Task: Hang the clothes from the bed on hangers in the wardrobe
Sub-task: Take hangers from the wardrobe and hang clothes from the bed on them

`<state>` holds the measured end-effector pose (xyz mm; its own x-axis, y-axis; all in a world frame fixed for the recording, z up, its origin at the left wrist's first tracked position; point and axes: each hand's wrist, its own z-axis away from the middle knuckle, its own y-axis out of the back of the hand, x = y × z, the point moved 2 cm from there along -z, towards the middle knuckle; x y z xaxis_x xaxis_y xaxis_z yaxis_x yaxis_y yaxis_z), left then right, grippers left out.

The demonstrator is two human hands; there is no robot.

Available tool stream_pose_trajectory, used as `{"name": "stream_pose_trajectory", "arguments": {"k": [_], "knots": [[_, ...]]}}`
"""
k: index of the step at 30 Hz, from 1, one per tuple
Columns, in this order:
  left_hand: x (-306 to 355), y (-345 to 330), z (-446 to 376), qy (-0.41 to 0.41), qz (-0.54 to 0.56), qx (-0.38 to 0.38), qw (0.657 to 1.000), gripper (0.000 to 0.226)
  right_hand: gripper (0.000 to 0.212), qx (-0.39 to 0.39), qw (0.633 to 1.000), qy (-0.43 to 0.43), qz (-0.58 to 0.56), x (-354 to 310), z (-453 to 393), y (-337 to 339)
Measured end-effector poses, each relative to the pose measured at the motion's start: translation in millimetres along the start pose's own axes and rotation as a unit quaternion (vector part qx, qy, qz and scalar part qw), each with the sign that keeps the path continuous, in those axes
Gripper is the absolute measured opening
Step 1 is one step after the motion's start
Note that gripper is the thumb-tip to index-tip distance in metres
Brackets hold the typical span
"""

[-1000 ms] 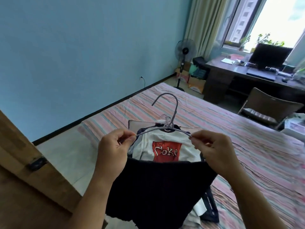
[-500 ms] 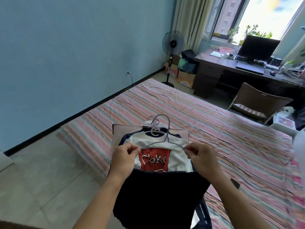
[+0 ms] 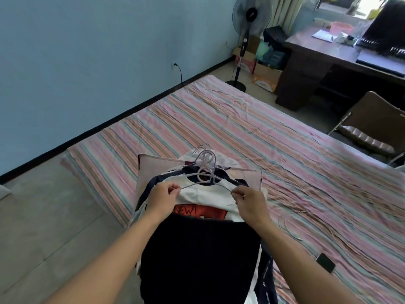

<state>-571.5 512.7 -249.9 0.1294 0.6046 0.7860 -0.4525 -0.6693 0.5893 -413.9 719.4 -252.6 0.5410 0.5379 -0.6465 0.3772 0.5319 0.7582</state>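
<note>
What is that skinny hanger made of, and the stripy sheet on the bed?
The hanger looks like thin metal wire, maybe coated in pale plastic, since it is slim with a smooth, dull lilac-grey look. The stripy sheet looks like soft woven cloth, probably cotton: matte and full of wrinkles.

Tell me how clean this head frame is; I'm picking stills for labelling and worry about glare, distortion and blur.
Head view: the window at top right is blown out to white; wide-angle bending curves the wall's baseboard; the hands, left hand and right hand, and the hanger are fairly sharp; the dark garment shows almost no detail.
</note>
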Motion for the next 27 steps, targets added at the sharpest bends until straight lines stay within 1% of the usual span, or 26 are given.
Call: {"name": "stream_pose_trajectory", "arguments": {"k": [1,4,6,8,9,10,13,15,17,22,25,27], "knots": [[-0.9,-7.2,-15.0,0.001,-0.011,-0.004,1.0,0.013,0.014,-0.004,1.0,0.0,-0.003,4.5,-16.0,-4.8],[-4.6,-26.4,-56.6,0.016,-0.045,-0.013,0.999,0.023,0.014,-0.015,1.0,0.004,0.001,14.9,-62.0,-19.2],[-11.1,-39.9,-81.5,0.023,-0.072,-0.015,0.997,0.025,0.014,-0.024,1.0,-0.008,0.013,24.4,-89.2,-32.7],[-19.1,-53.6,-100.5,0.017,-0.101,-0.036,0.994,0.028,0.015,-0.035,0.999,-0.026,0.02,35.8,-111.9,-48.5],[-24.5,-60.9,-107.9,0.006,-0.13,-0.052,0.99,0.035,0.015,-0.038,0.998,-0.032,0.023,41.0,-121.5,-55.8],[-29.8,-68.2,-113.3,-0.008,-0.176,-0.073,0.982,0.049,0.015,-0.042,0.998,-0.038,0.029,46.0,-130.2,-63.0],[-50.0,-90.7,-120.2,-0.016,-0.32,-0.154,0.935,0.095,0.015,-0.051,0.996,-0.05,0.059,56.7,-152.4,-83.4],[-67.5,-103.8,-120.6,0.005,-0.363,-0.191,0.912,0.109,0.018,-0.069,0.992,-0.061,0.088,62.9,-162.9,-97.8],[-83.1,-113.0,-121.9,0.025,-0.378,-0.206,0.902,0.111,0.019,-0.08,0.989,-0.074,0.097,69.9,-170.2,-110.9],[-95.0,-127.7,-130.4,0.044,-0.386,-0.219,0.895,0.102,0.018,-0.059,0.993,-0.099,0.04,88.7,-178.2,-128.1],[-98.5,-128.6,-130.4,0.046,-0.366,-0.207,0.906,0.101,0.02,-0.073,0.992,-0.093,0.047,90.9,-175.3,-135.2],[-95.7,-124.8,-129.6,0.047,-0.337,-0.199,0.919,0.1,0.027,-0.073,0.993,-0.083,0.051,86.2,-170.5,-133.4]]}}
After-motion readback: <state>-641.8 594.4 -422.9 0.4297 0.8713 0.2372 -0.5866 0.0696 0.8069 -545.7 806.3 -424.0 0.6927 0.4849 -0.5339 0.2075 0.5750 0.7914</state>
